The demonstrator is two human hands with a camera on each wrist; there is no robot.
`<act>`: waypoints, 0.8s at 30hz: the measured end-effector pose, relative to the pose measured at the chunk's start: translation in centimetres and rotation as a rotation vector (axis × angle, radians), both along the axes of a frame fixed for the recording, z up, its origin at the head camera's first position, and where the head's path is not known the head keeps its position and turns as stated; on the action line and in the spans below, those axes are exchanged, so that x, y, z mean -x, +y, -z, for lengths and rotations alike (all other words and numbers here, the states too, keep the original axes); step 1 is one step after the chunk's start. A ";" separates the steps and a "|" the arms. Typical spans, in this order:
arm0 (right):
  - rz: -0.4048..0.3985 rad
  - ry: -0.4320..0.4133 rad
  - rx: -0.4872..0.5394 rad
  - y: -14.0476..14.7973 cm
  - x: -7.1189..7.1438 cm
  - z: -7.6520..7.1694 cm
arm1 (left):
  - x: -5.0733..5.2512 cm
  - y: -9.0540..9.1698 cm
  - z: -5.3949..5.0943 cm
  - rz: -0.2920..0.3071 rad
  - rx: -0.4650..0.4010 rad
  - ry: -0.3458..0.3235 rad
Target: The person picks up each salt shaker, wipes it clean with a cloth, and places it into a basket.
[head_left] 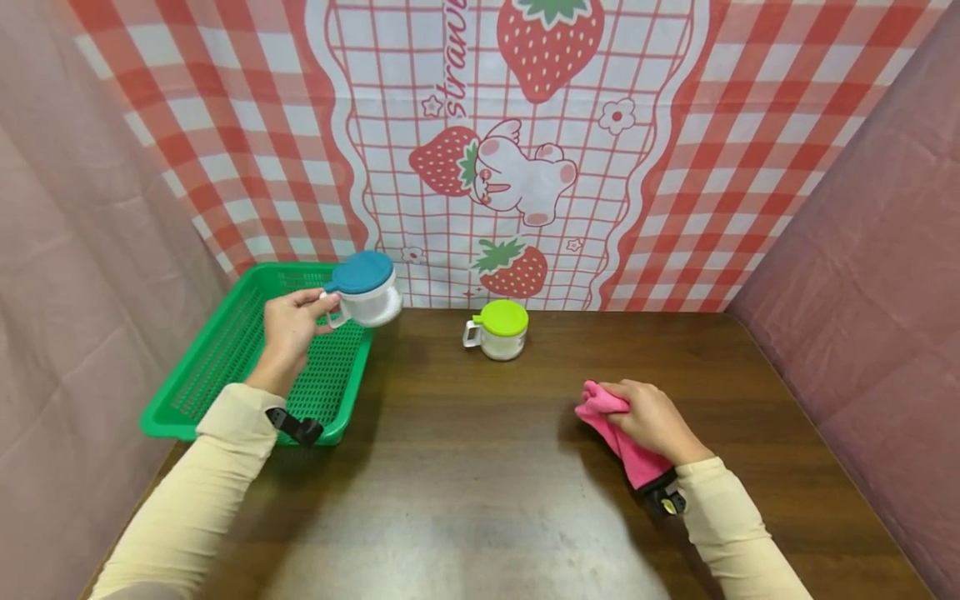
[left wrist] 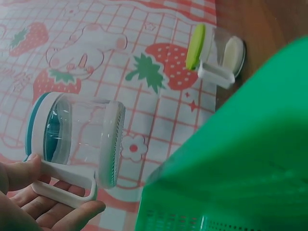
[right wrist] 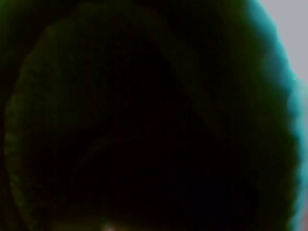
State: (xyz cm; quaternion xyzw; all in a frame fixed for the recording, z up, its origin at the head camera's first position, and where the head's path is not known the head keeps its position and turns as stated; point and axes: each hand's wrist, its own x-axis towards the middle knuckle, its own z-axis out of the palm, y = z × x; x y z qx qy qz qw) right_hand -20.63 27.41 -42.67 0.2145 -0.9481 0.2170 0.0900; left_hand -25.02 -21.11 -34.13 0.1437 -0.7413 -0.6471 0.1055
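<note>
My left hand (head_left: 291, 333) grips the white handle of a clear jar with a blue lid (head_left: 363, 273), held above the right part of a green basket. In the left wrist view the fingers of that hand (left wrist: 53, 197) curl round the handle of the jar (left wrist: 82, 132), which appears on its side there. My right hand (head_left: 652, 417) holds a bunched pink cloth (head_left: 626, 446) over the right side of the table; the cloth hangs down towards the wrist. The right wrist view is almost wholly dark and blocked.
A second jar with a lime green lid (head_left: 502, 320) stands upright near the table's back edge, its handle to the left. The green basket (head_left: 347, 400) is at the left of the brown table (head_left: 450, 467). Behind hangs a red checked cloth with strawberries (head_left: 675, 167).
</note>
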 end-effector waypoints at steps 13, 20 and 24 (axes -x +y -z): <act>-0.004 -0.009 -0.026 -0.1 0.3 -0.1 | 1.5 -2.4 0.2 -0.095 -0.010 0.022; -0.004 -0.014 -0.024 -0.2 0.3 0.1 | 1.9 -3.6 0.4 -0.133 -0.032 0.001; -0.008 -0.012 -0.027 -0.3 0.4 0.0 | 2.2 -4.4 0.5 -0.139 0.002 -0.018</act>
